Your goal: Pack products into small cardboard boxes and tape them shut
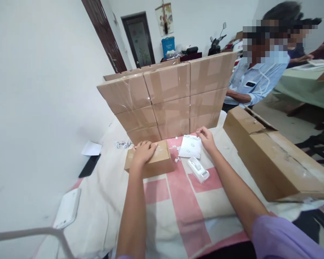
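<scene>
A small closed cardboard box (158,166) lies on the cloth-covered surface in front of me. My left hand (144,153) rests on its top, palm down with the fingers lying flat. To the right, my right hand (206,138) is raised at the upper corner of a white sheet (189,151) with several small outlined marks. Its thumb and forefinger are pinched; a tiny pale thing may be between them, too small to name. A white tape dispenser (198,170) lies just below the sheet. Small white scraps (176,159) are scattered between box and sheet.
Stacked taped cartons (169,97) form a wall behind the work. A long carton (275,154) stands at right, with a person in a light blue shirt (267,79) beyond it. Along the left lie a black phone (89,166) and a white device (67,208).
</scene>
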`<state>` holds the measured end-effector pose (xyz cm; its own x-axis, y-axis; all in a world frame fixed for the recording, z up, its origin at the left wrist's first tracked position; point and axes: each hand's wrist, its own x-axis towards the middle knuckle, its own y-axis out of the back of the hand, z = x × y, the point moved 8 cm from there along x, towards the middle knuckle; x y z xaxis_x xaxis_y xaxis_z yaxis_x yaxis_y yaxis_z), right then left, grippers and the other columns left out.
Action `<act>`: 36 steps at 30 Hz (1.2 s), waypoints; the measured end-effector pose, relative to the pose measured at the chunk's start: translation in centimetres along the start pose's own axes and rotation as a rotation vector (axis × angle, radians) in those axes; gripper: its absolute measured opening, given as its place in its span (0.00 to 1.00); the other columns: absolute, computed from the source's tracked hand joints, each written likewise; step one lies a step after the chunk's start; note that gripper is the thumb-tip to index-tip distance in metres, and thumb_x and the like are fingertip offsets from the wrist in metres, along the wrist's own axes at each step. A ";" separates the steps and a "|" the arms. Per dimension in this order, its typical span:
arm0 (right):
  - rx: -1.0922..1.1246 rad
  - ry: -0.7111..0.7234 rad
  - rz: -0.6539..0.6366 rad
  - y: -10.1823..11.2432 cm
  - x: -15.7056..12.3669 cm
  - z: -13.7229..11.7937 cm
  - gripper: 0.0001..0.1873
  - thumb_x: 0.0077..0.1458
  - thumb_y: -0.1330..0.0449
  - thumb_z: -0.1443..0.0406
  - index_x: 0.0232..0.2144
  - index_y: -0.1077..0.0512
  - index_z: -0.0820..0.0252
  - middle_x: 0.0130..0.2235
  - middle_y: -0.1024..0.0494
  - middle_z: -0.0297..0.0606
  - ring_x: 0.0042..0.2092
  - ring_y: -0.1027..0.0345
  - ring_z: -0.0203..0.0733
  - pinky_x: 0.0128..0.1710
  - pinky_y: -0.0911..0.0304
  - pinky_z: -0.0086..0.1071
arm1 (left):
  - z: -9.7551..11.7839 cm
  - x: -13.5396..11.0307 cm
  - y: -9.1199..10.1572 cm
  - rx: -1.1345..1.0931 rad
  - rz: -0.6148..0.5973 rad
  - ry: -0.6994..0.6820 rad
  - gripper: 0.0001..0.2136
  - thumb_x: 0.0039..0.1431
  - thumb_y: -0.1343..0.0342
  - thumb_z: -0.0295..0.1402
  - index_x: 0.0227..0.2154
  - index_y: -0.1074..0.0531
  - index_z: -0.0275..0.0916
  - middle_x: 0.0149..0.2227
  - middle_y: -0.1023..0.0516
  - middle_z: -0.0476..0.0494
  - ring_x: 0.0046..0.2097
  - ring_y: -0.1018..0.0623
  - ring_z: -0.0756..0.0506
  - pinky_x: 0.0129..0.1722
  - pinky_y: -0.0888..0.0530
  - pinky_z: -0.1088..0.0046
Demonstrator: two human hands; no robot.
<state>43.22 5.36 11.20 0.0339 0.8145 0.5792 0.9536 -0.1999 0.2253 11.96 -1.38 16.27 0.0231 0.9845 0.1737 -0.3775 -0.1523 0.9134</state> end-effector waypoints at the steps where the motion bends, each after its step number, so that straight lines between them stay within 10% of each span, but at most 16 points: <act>1: 0.015 0.027 -0.072 -0.7 -0.6 -2.0 0.06 0.54 0.47 0.60 0.29 0.39 0.55 0.31 0.32 0.34 0.35 0.35 0.42 0.39 0.39 0.34 | -0.9 -0.4 -0.2 0.003 -0.049 -0.035 0.15 0.67 0.51 0.46 0.39 0.23 0.43 0.50 0.19 0.37 0.56 0.26 0.31 0.61 0.42 0.41; 10: -0.087 0.258 -0.856 -8.5 -15.9 -14.8 0.05 0.57 0.44 0.68 0.28 0.36 0.57 0.28 0.31 0.31 0.29 0.41 0.35 0.31 0.51 0.30 | 0.6 -5.7 -0.4 -0.053 -0.294 -0.357 0.15 0.65 0.49 0.48 0.36 0.24 0.44 0.44 0.18 0.48 0.49 0.24 0.40 0.63 0.40 0.57; 18: -0.391 0.337 -0.772 -12.8 -19.8 -12.4 0.09 0.69 0.47 0.63 0.39 0.31 0.60 0.37 0.21 0.41 0.29 0.35 0.38 0.30 0.56 0.34 | 1.3 -4.7 -0.9 0.026 -0.286 -0.346 0.14 0.64 0.49 0.45 0.32 0.24 0.43 0.39 0.17 0.47 0.43 0.23 0.42 0.56 0.35 0.61; 29: -0.194 -0.150 -0.655 -11.5 -17.6 -10.9 0.08 0.60 0.34 0.62 0.38 0.28 0.59 0.36 0.19 0.37 0.36 0.27 0.42 0.31 0.49 0.30 | 0.8 -4.5 -1.4 0.074 -0.262 -0.345 0.13 0.64 0.50 0.43 0.32 0.25 0.43 0.39 0.17 0.46 0.43 0.22 0.42 0.51 0.31 0.64; 36: -0.318 0.135 -0.775 -11.2 -18.4 -12.4 0.08 0.67 0.47 0.64 0.41 0.29 0.61 0.38 0.19 0.42 0.31 0.31 0.39 0.28 0.55 0.33 | 0.9 -4.4 -1.4 0.054 -0.258 -0.374 0.14 0.64 0.50 0.44 0.32 0.25 0.42 0.38 0.18 0.47 0.42 0.22 0.43 0.50 0.31 0.64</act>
<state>28.24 -14.16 7.77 -0.6495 0.7164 0.2547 0.5627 0.2277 0.7947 13.19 -5.61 14.54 0.4464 0.8935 0.0498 -0.2670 0.0799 0.9604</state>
